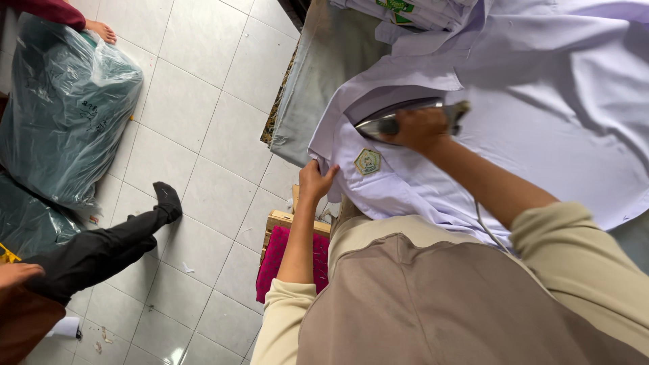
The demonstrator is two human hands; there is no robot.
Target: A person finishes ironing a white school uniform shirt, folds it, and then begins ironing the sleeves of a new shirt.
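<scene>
A pale lilac shirt (541,101) with a green and yellow badge (368,161) on its pocket lies spread over a grey padded table (318,81). My right hand (419,128) is closed around the handle of a metal iron (389,123), which rests on the shirt just above the badge. My left hand (315,181) pinches the shirt's edge at the table's near side, below and left of the iron. The iron's cord runs down past my right forearm.
Folded pale garments (405,13) are stacked at the table's far end. On the tiled floor (196,122) lies a large plastic-wrapped bundle of dark green cloth (64,108). Another person's black-clad leg (108,247) stretches across the floor. A pink cloth (280,260) sits on a wooden frame.
</scene>
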